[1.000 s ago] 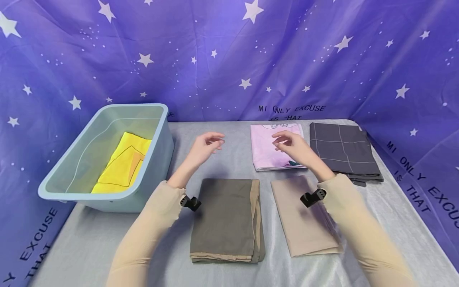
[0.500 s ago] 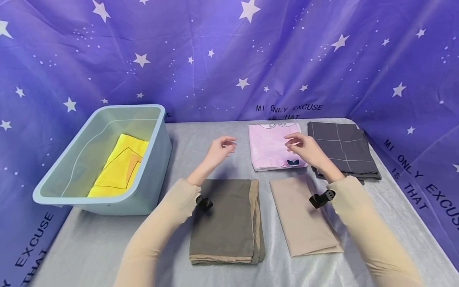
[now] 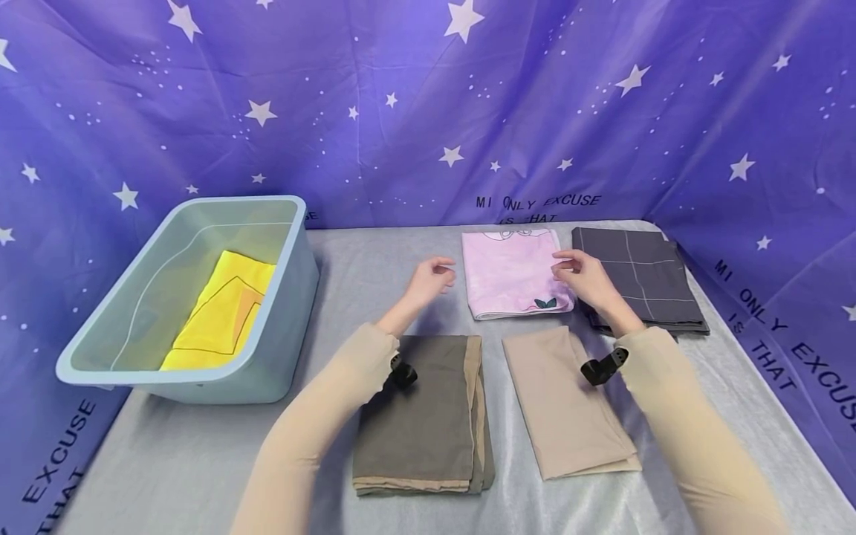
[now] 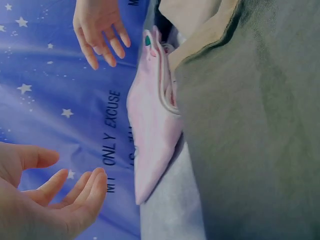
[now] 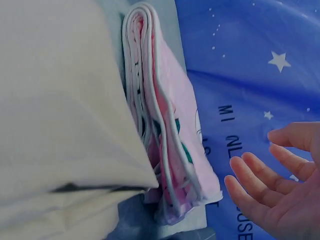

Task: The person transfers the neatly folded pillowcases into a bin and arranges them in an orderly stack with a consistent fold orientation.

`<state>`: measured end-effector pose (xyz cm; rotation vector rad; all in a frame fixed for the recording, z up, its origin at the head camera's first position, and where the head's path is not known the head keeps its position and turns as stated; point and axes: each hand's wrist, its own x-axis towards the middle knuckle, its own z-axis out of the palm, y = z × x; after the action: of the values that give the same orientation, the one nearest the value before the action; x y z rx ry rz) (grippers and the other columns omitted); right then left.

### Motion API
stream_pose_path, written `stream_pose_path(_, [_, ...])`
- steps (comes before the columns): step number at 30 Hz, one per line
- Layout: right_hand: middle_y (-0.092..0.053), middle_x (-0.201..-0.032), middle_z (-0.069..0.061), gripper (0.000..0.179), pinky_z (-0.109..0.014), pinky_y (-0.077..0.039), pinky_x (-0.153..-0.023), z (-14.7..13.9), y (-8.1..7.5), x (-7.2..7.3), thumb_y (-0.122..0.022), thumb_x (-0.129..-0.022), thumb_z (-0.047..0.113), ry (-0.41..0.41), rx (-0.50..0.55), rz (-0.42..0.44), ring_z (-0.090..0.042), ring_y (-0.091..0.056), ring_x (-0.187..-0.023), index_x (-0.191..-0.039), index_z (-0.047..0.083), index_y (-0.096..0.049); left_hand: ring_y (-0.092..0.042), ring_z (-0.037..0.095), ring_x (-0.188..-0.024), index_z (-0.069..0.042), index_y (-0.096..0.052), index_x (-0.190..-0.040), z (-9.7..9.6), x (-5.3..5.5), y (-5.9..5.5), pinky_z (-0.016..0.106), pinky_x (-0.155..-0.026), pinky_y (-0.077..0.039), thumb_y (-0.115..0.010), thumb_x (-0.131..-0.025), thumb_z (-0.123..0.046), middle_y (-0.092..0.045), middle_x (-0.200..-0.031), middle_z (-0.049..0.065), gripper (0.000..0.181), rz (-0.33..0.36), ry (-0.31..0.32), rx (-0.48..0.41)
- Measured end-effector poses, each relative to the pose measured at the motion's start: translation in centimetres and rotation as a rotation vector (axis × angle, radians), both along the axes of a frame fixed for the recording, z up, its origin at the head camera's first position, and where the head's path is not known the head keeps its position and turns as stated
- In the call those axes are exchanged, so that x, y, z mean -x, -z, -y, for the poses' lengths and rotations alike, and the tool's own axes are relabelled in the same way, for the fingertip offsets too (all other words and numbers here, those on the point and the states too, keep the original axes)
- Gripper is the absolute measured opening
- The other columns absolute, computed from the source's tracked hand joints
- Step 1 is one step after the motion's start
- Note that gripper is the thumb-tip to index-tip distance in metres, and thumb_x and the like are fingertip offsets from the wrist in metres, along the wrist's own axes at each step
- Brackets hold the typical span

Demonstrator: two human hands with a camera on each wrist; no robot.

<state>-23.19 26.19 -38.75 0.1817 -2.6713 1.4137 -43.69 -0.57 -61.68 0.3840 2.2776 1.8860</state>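
Observation:
A folded pink cloth (image 3: 508, 271) with a leaf print lies at the back of the table, between my two hands. My left hand (image 3: 432, 279) is raised just left of it, fingers loosely bent and holding nothing. Over its right edge hovers my right hand (image 3: 583, 276), also holding nothing. Both wrist views show relaxed, spread fingers apart from the cloth. Below my left wrist is a folded grey-brown cloth (image 3: 421, 416) with a tan edge. A folded beige cloth (image 3: 562, 409) lies under my right wrist.
At the left stands a pale blue plastic bin (image 3: 304, 260), with a folded yellow cloth (image 3: 224, 316) inside. A dark grey checked folded cloth (image 3: 642, 275) lies at the back right. A purple star-printed curtain (image 3: 401, 148) hangs behind the grey-covered table (image 3: 200, 461).
Both hands have moved to the right, the left one further, towards the pink cloth. The view has shifted slightly. The cloths and the bin stay in place.

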Motion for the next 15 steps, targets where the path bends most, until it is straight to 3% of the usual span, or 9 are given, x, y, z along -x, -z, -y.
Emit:
stream_pose_path(1, [-0.055,-0.101,-0.035,0.034,-0.008,-0.042,-0.062,-0.1,0.1,0.1,-0.048,-0.085,-0.001,0.008,-0.004,0.001,0.006,-0.053,-0.068,-0.116,-0.014,-0.046,-0.063,0.018,-0.069,-0.024,-0.061,-0.108,-0.3,0.4,0.6,0.033,-0.053,-0.051,-0.067,-0.076,-0.026,-0.064,-0.09,0.003,0.032,0.01,-0.002,-0.005])
stream_pose_path(3, [-0.055,-0.101,-0.035,0.034,-0.008,-0.042,-0.061,-0.4,0.2,0.2,-0.049,-0.085,0.0,0.023,-0.021,-0.001,0.003,-0.053,-0.071,-0.116,-0.014,-0.047,-0.063,0.018,-0.069,-0.024,-0.061,-0.106,-0.9,0.1,0.1,0.033,-0.052,-0.051,-0.066,-0.077,-0.023,-0.064,-0.09,0.003,0.03,0.038,-0.022,0.001])
stream_pose_path(4, [-0.055,-0.101,-0.034,0.034,-0.007,-0.041,-0.061,-0.5,0.2,0.3,-0.049,-0.085,0.001,0.032,-0.039,-0.001,-0.001,-0.055,-0.073,-0.115,-0.014,-0.047,-0.063,0.018,-0.068,-0.024,-0.061,-0.105,-1.1,-0.6,-0.8,0.032,-0.052,-0.051,-0.065,-0.077,-0.02,-0.063,-0.088,0.002,0.028,0.058,-0.033,-0.003])
stream_pose_path(6, [-0.055,-0.1,-0.033,0.034,-0.007,-0.039,-0.06,-0.6,0.2,0.4,-0.049,-0.085,0.002,0.047,-0.072,0.001,-0.012,-0.057,-0.079,-0.115,-0.014,-0.047,-0.063,0.018,-0.068,-0.02,-0.062,-0.103,-1.6,-3.1,-4.2,0.032,-0.055,-0.052,-0.062,-0.078,-0.015,-0.062,-0.087,0.004,0.026,0.092,-0.066,0.004])
stream_pose_path(10, [-0.056,-0.099,-0.032,0.035,-0.011,-0.038,-0.064,-0.9,0.4,0.9,-0.05,-0.084,0.003,0.071,-0.121,0.027,-0.033,-0.054,-0.091,-0.115,-0.013,-0.048,-0.062,0.02,-0.067,-0.011,-0.061,-0.106,-2.7,-5.2,-7.1,0.032,-0.056,-0.052,-0.054,-0.079,-0.006,-0.06,-0.086,0.007,0.028,0.134,-0.119,0.03])
stream_pose_path(13, [-0.054,-0.101,-0.032,0.037,-0.023,-0.041,-0.072,-1.1,0.5,1.5,-0.05,-0.084,0.005,0.082,-0.145,0.06,-0.037,-0.052,-0.095,-0.117,-0.012,-0.046,-0.061,0.017,-0.066,-0.012,-0.062,-0.102,-3.0,-5.9,-7.9,0.03,-0.055,-0.051,-0.058,-0.078,-0.009,-0.061,-0.082,0.005,0.025,0.128,-0.112,0.019])
stream_pose_path(15, [-0.053,-0.103,-0.033,0.039,-0.032,-0.042,-0.076,-1.1,0.6,1.9,-0.05,-0.084,0.006,0.087,-0.154,0.08,-0.039,-0.051,-0.097,-0.118,-0.013,-0.044,-0.061,0.014,-0.064,-0.015,-0.063,-0.098,-3.1,-5.8,-7.8,0.028,-0.052,-0.05,-0.061,-0.076,-0.011,-0.061,-0.078,0.003,0.022,0.114,-0.099,0.005])
